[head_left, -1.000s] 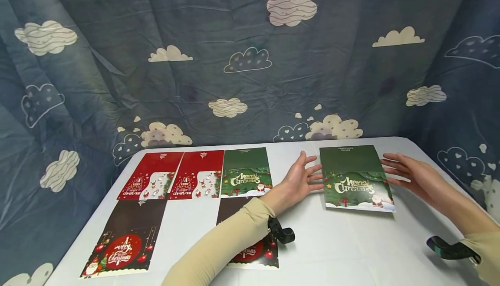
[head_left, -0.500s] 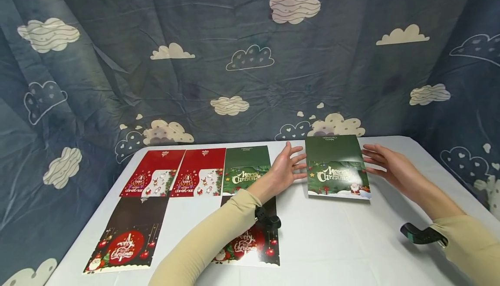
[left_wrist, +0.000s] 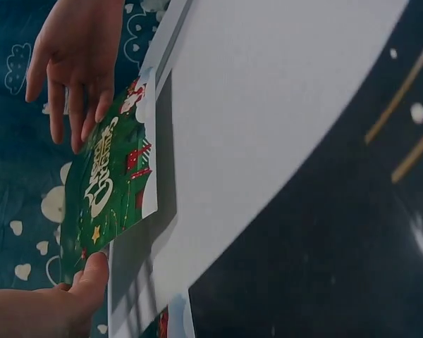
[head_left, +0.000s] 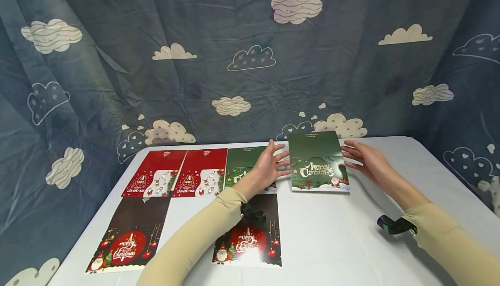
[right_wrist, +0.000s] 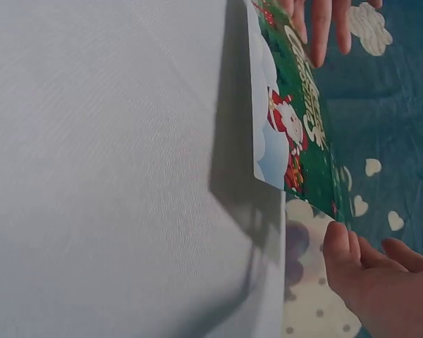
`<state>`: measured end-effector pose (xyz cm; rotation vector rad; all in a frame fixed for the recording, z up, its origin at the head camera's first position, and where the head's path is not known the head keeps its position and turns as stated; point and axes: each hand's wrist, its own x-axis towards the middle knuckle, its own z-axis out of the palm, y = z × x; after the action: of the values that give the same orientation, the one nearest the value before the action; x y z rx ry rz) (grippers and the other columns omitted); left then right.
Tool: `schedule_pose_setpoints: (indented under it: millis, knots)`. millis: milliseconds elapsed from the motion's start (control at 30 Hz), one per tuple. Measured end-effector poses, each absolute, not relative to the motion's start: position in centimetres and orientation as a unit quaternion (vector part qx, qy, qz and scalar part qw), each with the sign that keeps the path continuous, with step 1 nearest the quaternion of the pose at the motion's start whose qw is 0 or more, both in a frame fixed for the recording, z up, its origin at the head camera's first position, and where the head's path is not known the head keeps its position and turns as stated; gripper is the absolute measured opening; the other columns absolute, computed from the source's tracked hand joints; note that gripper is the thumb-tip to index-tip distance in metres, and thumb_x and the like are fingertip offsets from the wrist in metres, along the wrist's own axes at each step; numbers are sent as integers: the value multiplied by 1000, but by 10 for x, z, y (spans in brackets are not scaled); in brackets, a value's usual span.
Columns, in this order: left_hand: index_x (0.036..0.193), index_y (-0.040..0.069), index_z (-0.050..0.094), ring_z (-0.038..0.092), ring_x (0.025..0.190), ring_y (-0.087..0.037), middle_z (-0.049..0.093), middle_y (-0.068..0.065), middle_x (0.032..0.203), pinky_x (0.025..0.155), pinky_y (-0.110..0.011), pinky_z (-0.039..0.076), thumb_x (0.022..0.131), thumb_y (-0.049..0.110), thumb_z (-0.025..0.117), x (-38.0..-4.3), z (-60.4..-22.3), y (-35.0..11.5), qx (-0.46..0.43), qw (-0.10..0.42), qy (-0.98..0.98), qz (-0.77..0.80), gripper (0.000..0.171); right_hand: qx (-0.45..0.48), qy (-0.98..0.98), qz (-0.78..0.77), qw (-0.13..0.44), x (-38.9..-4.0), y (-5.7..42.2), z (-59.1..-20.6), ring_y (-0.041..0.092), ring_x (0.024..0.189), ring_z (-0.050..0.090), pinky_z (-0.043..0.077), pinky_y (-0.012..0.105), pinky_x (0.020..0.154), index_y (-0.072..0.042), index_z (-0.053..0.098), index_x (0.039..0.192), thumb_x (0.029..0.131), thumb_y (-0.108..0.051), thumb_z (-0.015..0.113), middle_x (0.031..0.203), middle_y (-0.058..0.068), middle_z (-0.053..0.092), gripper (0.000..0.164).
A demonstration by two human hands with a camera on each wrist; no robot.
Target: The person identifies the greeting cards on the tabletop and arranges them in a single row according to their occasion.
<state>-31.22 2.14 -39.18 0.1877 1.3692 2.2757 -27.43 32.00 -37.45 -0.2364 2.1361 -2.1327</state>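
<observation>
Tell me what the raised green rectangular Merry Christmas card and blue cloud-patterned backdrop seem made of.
Raised green rectangular Merry Christmas card: probably glossy cardstock, perhaps laminated; thin, straight edges and a pale glare. Blue cloud-patterned backdrop: likely matte fabric, given its creases and folds.

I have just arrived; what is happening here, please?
A person's left hand and right hand hold a green Christmas card between them, raised above the white table. Two red cards, two dark cards and another green card, partly hidden by the left hand, lie to its left.
</observation>
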Motion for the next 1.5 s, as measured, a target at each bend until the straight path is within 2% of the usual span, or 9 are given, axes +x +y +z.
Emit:
schedule_pose_setpoints:
  millis: [267, 567, 900, 1100, 1500]
  knots:
    - [156, 11, 23, 23, 143, -42, 26, -19, 158, 111, -58, 27, 105, 53, 22, -319, -391, 6, 69, 230, 526, 816, 66, -75, 692, -713, 82, -289, 307, -375, 9, 120, 54, 48, 30, 97, 5, 12, 154, 106, -42, 37, 157, 30, 14, 71]
    - [156, 7, 21, 20, 144, -41, 23, -25, 157, 110, -58, 29, 105, 54, 22, -319, -394, -3, 39, 233, 541, 807, 69, -72, 711, -693, 94, -298, 297, -381, 22, 131, 46, 44, 33, 103, 5, 10, 155, 107, -43, 29, 156, 30, 19, 70]
    - [157, 7, 19, 17, 145, -42, 18, -30, 156, 111, -59, 28, 105, 54, 23, -317, -399, -9, 31, 234, 552, 800, 70, -55, 703, -699, 119, -305, 289, -390, 18, 123, 53, 44, 36, 103, 8, 11, 153, 108, -40, 29, 154, 32, 21, 69]
    - [155, 4, 20, 17, 144, -43, 17, -33, 155, 111, -58, 26, 105, 54, 21, -316, -401, -9, 22, 231, 555, 799, 71, -42, 715, -685, 134, -308, 285, -394, 34, 137, 38, 40, 38, 106, 7, 10, 153, 108, -41, 27, 154, 31, 21, 69]
    - [153, -2, 24, 16, 144, -44, 15, -36, 154, 114, -56, 22, 107, 48, 17, -318, -400, -14, 41, 243, 575, 780, 68, -44, 713, -683, 152, -313, 284, -396, 41, 142, 23, 36, 39, 108, 5, 7, 154, 109, -40, 25, 156, 30, 19, 67]
